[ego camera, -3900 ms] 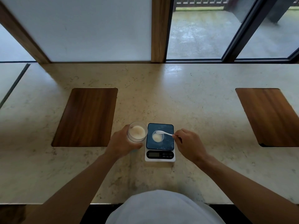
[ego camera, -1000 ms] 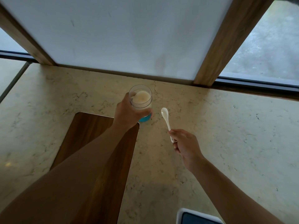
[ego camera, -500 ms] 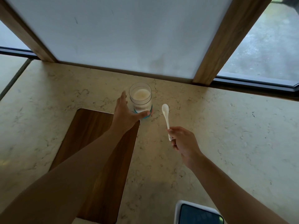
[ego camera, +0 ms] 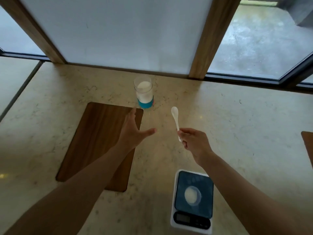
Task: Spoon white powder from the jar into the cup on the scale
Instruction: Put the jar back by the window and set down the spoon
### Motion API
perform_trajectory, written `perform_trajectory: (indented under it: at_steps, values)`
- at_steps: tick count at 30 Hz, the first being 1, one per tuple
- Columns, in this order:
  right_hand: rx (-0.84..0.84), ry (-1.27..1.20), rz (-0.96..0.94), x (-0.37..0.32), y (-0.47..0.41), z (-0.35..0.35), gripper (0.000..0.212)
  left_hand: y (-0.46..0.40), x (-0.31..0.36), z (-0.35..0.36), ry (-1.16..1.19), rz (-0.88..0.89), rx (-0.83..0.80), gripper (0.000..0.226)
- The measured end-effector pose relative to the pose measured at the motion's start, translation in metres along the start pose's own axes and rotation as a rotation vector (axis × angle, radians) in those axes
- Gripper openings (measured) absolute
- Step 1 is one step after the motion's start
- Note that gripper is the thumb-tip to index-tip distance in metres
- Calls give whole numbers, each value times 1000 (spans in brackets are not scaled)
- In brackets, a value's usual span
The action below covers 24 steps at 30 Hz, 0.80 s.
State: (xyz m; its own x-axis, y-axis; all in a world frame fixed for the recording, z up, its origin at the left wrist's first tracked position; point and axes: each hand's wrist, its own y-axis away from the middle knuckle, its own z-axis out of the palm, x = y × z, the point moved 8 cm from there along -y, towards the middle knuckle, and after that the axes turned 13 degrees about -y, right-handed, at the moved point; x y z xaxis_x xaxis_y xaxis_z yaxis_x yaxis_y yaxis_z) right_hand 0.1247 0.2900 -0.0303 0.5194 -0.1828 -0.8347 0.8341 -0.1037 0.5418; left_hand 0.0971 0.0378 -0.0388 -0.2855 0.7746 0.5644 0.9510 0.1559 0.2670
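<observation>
The clear jar (ego camera: 144,92) with a blue base holds white powder and stands upright on the stone counter near the window wall. My left hand (ego camera: 133,131) is open, a short way in front of the jar and apart from it. My right hand (ego camera: 193,141) pinches the handle of a white spoon (ego camera: 175,119), whose bowl points away from me and looks empty. Near the front, a small clear cup (ego camera: 192,195) with white powder sits on the dark platform of the white scale (ego camera: 193,200).
A wooden inlay board (ego camera: 100,143) lies flush in the stone counter (ego camera: 245,124) under my left forearm. Another wooden inlay (ego camera: 308,146) shows at the right edge. Window frames and a wooden post (ego camera: 210,38) close the far side.
My left hand has let go of the jar and drawn back toward me. The jar now stands alone on the counter. The view has tilted, so the scale shows more.
</observation>
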Motion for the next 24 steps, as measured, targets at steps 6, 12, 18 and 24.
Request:
perform_trajectory:
  at_steps: [6, 12, 18, 24]
  values:
    - [34, -58, 15, 23, 51, -29, 10, 67, 12, 20, 15, 94, -84, 120]
    - [84, -47, -2, 47, 97, -76, 9, 127, 20, 48, 4, 156, -145, 123]
    - [199, -11, 23, 86, 132, -140, 10, 182, 23, 77, -12, 187, -200, 126]
    - [303, 22, 82, 137, 162, -195, 14, 217, 4, 110, -71, 190, -243, 120]
